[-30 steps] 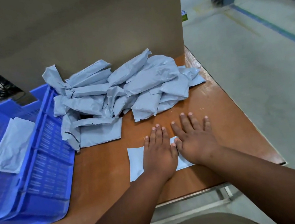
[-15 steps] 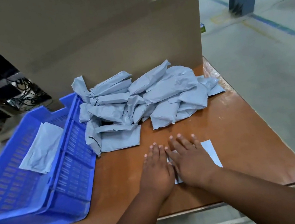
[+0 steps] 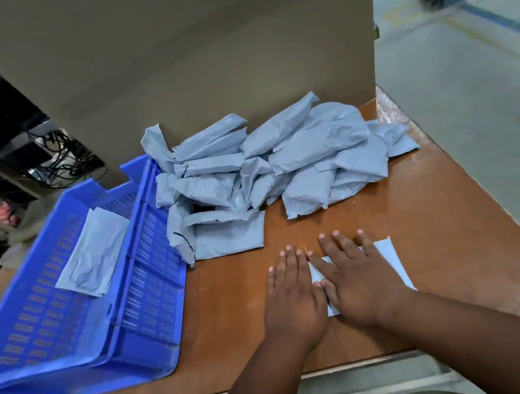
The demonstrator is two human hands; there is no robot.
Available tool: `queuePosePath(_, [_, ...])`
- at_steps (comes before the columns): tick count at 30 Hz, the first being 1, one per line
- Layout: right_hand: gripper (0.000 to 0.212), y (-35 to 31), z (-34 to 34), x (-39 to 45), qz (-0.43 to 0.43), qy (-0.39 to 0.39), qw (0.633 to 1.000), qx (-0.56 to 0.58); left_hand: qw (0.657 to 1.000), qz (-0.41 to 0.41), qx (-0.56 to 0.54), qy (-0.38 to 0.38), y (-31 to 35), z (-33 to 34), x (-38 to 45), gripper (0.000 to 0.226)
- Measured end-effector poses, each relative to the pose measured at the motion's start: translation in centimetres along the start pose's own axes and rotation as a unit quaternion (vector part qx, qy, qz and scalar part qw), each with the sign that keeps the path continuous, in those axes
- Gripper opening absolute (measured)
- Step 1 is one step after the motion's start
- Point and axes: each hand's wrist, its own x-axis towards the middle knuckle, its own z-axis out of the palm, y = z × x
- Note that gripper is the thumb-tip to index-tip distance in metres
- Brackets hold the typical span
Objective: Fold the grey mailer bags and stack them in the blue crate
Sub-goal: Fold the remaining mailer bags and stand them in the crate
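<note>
Behind the work area a tall cardboard box (image 3: 186, 54) is standing at the back of the brown table (image 3: 427, 220), and the blue crate (image 3: 72, 297) is sitting at the table's left end with one folded grey bag (image 3: 93, 255) lying flat inside it. Between box and hands, the heap of unfolded mailer bags (image 3: 265, 175) is waiting, apparently untouched over the last second. Nearer the front edge, the bag being folded (image 3: 387, 256) is lying flat on the table, now showing only to the right of the hands, where a second ago it was sticking out to their left. Both hands are lying side by side, nearly touching, fingers straight, palms down: the right hand (image 3: 356, 278) is pressing on the bag, while the left hand (image 3: 291, 298) is resting at its left edge, mostly on bare wood. That shift suggests the left portion is being folded over and creased, so this bag looks close to ready for the crate.
</note>
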Motion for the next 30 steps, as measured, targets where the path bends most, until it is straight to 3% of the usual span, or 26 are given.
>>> queuePosePath(5, [0.063,1.3,-1.8,-1.1,-0.035,0.01,0.999,-0.003,1.0,0.014,0.007,-0.005,-0.1,-0.7,-0.6,0.075])
queuePosePath(11, [0.066,6.0,-2.5,-6.2,-0.057,0.023,0.998,-0.022,0.99,0.141,-0.013,0.022,3.5,-0.5,-2.9,0.067])
queuePosePath(16, [0.071,8.1,-1.3,-8.2,-0.102,-0.021,0.994,-0.02,0.989,0.141,0.038,-0.012,4.0,1.0,-3.4,0.069])
queuePosePath(30, [0.079,6.9,-3.2,-8.1,-0.066,-0.056,0.996,0.005,0.991,0.111,0.065,-0.024,2.5,-0.7,-3.7,0.073])
